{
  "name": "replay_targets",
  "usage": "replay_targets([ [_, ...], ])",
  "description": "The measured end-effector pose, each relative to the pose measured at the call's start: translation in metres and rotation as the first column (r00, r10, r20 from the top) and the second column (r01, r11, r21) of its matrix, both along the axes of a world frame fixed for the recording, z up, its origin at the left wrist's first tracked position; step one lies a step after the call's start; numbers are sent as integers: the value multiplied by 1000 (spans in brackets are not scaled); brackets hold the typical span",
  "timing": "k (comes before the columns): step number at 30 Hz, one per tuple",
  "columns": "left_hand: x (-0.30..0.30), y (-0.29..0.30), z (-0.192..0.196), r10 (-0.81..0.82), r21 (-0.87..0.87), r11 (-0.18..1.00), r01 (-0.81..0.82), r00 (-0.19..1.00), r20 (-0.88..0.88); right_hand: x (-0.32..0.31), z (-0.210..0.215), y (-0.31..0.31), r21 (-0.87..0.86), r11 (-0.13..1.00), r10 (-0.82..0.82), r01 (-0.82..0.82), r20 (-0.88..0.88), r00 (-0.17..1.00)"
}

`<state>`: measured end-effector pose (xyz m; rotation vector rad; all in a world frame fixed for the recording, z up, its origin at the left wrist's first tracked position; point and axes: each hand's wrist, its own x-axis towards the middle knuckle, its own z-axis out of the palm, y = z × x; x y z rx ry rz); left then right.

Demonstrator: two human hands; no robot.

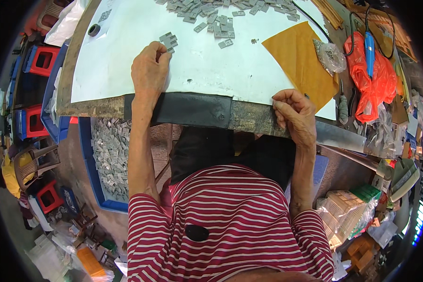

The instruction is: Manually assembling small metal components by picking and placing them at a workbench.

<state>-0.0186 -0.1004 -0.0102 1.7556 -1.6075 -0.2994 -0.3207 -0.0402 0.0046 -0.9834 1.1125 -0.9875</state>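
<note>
My left hand (150, 68) rests on the white sheet (122, 70) with its fingers curled in. Its fingertips are beside a small cluster of flat grey rectangular pieces (169, 40); whether one is between the fingers is hidden. My right hand (297, 115) is at the table's front edge, thumb and forefinger pressed together. Anything in that pinch is too small to make out. Farther back lies a large heap of the same grey pieces (218, 23), with one piece (225, 43) lying apart at its near side.
Brown paper (298, 61) covers the table's right part, with a clear plastic bag (331, 57) on it. A blue corded tool (370, 54) lies on a red plastic bag (378, 91). A black ring (94, 30) sits far left. Below left, a blue crate (90, 174) holds many grey pieces.
</note>
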Motion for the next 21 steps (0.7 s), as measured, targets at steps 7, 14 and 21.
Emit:
replay_targets([
  [7,-36,-6,7,-232,-84,971,223,966,-117,2,0,0,-17,1000,14,-15,-12,1000],
  [14,-81,-28,-1,-281,-102,949,298,947,157,2,-2,3,-23,1000,-5,4,-29,1000],
  [21,-82,-33,-13,-259,-111,954,277,954,150,0,1,5,-45,999,15,-17,-39,999],
])
